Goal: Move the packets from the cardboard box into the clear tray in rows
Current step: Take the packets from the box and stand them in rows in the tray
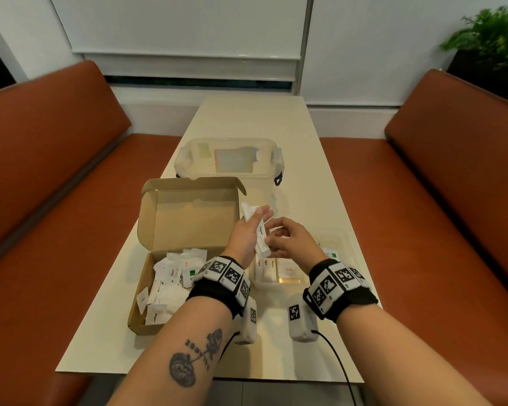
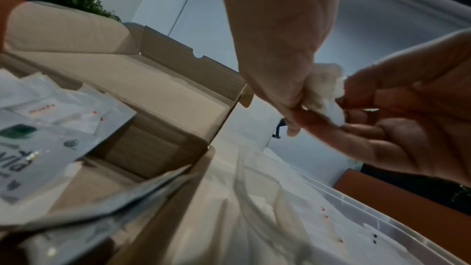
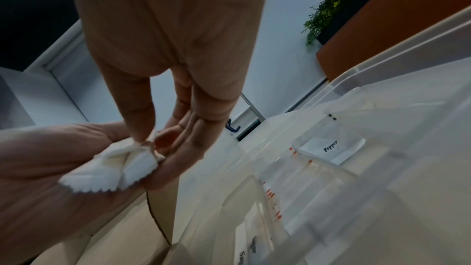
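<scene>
The open cardboard box [image 1: 188, 218] stands on the left of the table, with several loose white packets [image 1: 170, 282] in its near half. My left hand [image 1: 254, 227] is raised just right of the box and grips a small bunch of white sugar stick packets [image 1: 261, 232]. My right hand [image 1: 276, 237] pinches the near end of that bunch [image 3: 114, 168] between thumb and fingers. The clear tray [image 1: 346, 237] lies under and right of both hands. It holds sugar sticks [image 1: 266, 269], salt packets [image 1: 289, 271] and a pepper packet [image 3: 331, 148] in separate compartments.
A clear storage container [image 1: 229, 159] with clip handles stands behind the box. Orange benches [image 1: 56, 171] flank the pale table [image 1: 247, 118]. A plant [image 1: 493, 33] is at the far right. A black cable [image 1: 335, 356] trails over the table's near edge.
</scene>
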Demonstrator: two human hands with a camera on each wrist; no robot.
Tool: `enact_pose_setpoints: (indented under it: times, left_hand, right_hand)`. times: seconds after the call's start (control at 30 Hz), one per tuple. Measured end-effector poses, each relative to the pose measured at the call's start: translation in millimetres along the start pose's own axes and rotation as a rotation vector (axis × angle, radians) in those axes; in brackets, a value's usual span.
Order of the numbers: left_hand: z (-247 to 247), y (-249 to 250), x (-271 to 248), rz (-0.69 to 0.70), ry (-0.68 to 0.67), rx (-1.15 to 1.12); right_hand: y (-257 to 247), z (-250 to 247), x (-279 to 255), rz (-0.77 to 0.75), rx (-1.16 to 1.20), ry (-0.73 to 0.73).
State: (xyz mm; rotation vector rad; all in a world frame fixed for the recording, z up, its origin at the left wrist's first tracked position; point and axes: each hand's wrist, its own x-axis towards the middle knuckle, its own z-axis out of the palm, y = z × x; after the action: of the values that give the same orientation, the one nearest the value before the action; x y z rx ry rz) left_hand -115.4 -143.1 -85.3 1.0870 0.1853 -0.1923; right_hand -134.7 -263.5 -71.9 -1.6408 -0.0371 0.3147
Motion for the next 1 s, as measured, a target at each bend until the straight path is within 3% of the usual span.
enact_pose_setpoints:
  times: [0.37, 0.57, 0.73, 0.87, 1.0]
  left_hand:
    - [-3, 0, 1, -0.041, 0.046, 0.057]
    - [1, -4, 0, -0.089, 0.046, 0.103]
    - [-1, -5, 5, -0.006, 0.177, 0.278]
    - [-2, -6, 8, 0.023, 0.214, 0.316]
    - [2, -5, 7, -0.041, 0.144, 0.296]
  right_hand:
    - [-1, -16, 8, -0.030, -0.084, 0.081]
    - [-1, -28, 15, -0.117, -0.223, 0.254]
    - [-9, -43, 15, -0.197, -0.298, 0.360]
    - [-23, -47, 16, -0.259, -0.415, 0.367]
    - [-30, -47, 12, -0.279, -0.412, 0.295]
